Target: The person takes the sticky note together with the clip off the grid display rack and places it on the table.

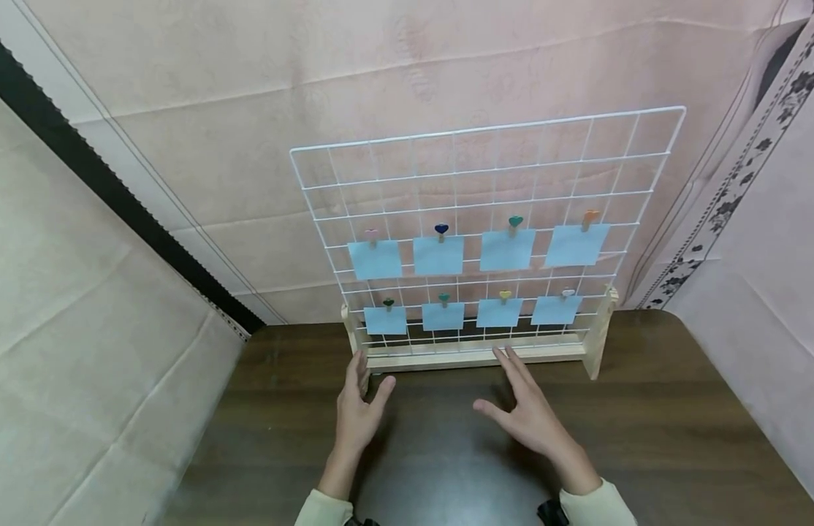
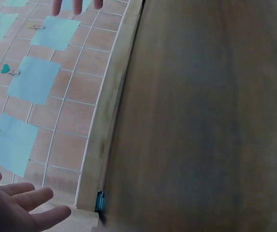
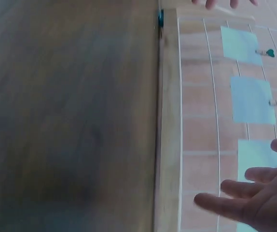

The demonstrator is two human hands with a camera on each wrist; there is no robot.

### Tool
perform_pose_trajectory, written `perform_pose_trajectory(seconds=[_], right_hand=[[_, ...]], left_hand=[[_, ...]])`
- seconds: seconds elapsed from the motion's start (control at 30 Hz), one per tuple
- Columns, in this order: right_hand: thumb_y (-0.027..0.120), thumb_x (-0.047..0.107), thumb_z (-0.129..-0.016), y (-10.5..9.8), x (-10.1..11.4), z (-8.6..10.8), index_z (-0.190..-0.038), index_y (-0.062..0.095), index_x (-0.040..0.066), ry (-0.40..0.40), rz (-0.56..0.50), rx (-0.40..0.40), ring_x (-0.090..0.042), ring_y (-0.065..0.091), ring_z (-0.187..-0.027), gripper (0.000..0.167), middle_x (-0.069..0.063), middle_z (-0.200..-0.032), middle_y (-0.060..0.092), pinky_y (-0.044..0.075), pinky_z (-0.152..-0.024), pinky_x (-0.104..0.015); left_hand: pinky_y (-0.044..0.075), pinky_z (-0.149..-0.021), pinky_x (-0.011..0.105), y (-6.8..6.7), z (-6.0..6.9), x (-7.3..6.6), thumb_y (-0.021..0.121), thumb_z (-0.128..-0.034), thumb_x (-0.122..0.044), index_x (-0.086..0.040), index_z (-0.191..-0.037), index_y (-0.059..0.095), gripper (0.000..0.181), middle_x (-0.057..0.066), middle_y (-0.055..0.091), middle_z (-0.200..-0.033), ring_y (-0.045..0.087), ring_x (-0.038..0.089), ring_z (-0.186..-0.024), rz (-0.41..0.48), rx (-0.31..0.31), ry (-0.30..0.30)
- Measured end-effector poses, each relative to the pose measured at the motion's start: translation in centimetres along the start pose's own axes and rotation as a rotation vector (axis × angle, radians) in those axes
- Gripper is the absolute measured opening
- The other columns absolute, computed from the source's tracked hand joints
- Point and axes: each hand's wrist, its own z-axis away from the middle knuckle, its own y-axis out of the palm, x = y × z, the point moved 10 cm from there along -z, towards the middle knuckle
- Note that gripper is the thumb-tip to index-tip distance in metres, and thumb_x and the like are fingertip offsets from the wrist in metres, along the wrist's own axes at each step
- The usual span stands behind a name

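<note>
A white wire grid (image 1: 486, 131) stands in a pale wooden base (image 1: 440, 361). Two rows of light blue cards hang on it, among them an upper card (image 1: 508, 250) and a lower card (image 1: 385, 320). Small heart-topped clips, such as a dark blue clip (image 1: 441, 229) and an orange clip (image 1: 590, 217), hold them. My left hand (image 1: 357, 413) is by the base's left end, fingers extended and thumb apart; whether it touches the wood I cannot tell. My right hand (image 1: 528, 416) spreads its fingers in front of the base's middle, holding nothing. In the right wrist view its fingers (image 3: 235, 189) are straight.
The stand rests near the back of a dark brown wooden table (image 1: 282, 438). Pale cloth (image 1: 203, 161) hangs behind and at both sides. A small teal piece (image 2: 100, 201) shows at the base's left end in the left wrist view.
</note>
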Motion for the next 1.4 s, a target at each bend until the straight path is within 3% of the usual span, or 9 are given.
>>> perform_pose_trajectory(seconds=[0.2,0.3,0.6,0.8,1.07,1.4], right_hand=[[0.079,0.031,-0.097,1.2,1.9,-1.2,-0.167,0.029,0.017,-0.098,-0.12,0.0,-0.043,0.026,-0.156,0.087,-0.019,-0.172,0.023,0.038,-0.112,-0.069],[0.078,0.028,-0.098,1.9,2.5,-1.5,-0.167,0.03,0.016,-0.116,-0.162,0.026,-0.044,0.027,-0.156,0.085,-0.02,-0.172,0.023,0.039,-0.111,-0.068],[0.075,0.027,-0.1,3.4,4.0,-2.6,-0.167,0.03,0.021,-0.137,-0.238,0.075,-0.048,0.034,-0.151,0.081,-0.016,-0.172,0.024,0.04,-0.11,-0.07],[0.075,0.023,-0.101,4.1,5.8,-3.9,-0.167,0.031,0.024,-0.173,-0.26,0.098,-0.045,0.038,-0.15,0.079,-0.014,-0.172,0.025,0.044,-0.107,-0.069],[0.072,0.024,-0.103,5.4,8.0,-5.8,-0.166,0.03,0.009,-0.256,-0.297,0.144,-0.043,0.041,-0.148,0.077,-0.017,-0.171,0.028,0.048,-0.103,-0.068],[0.069,0.024,-0.105,5.6,10.0,-7.9,-0.167,0.031,0.02,-0.249,-0.344,0.165,-0.04,0.041,-0.148,0.073,-0.013,-0.172,0.027,0.046,-0.106,-0.067]], left_hand=[[0.041,-0.11,0.07,0.4,-0.7,0.1,0.071,-0.1035,-0.028,-0.014,-0.168,0.024,0.081,0.019,0.032,-0.169,0.046,0.046,-0.145,0.057,0.04,-0.041],[0.041,-0.109,0.071,0.5,-0.9,0.2,0.07,-0.104,-0.029,-0.016,-0.169,0.021,0.082,0.02,0.03,-0.17,0.045,0.046,-0.145,0.074,0.056,-0.061],[0.04,-0.108,0.072,0.8,-1.0,0.9,0.069,-0.105,-0.028,-0.017,-0.169,0.016,0.084,0.02,0.029,-0.17,0.045,0.046,-0.146,0.105,0.073,-0.106],[0.04,-0.11,0.07,1.0,-1.5,0.9,0.067,-0.106,-0.027,-0.018,-0.169,0.018,0.081,0.02,0.028,-0.171,0.045,0.045,-0.146,0.133,0.081,-0.105],[0.041,-0.115,0.058,1.1,-2.6,0.7,0.068,-0.1059,-0.028,-0.015,-0.169,0.018,0.081,0.02,0.022,-0.172,0.043,0.048,-0.146,0.199,0.068,-0.107],[0.042,-0.114,0.056,1.5,-3.6,0.5,0.064,-0.1078,-0.023,-0.016,-0.17,0.015,0.079,0.016,0.018,-0.174,0.042,0.05,-0.146,0.22,0.092,-0.11]])
